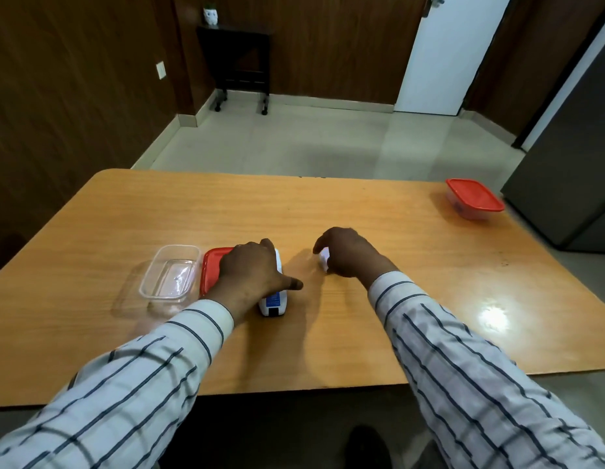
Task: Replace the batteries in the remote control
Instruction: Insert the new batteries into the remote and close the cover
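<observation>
A white remote control [275,301] with a blue label lies on the wooden table [395,231] near its middle. My left hand [252,272] rests over the top of the remote, thumb stretched out to the right, and hides most of it. A little to the right, my right hand [350,253] is curled around a small white piece [324,257], probably the battery cover, low on the table. No batteries show.
An open clear plastic box [170,272] stands left of my left hand, its red lid [211,269] lying between the box and the remote. A second clear box with a red lid [474,198] sits at the far right table edge. A dark cabinet stands beyond it.
</observation>
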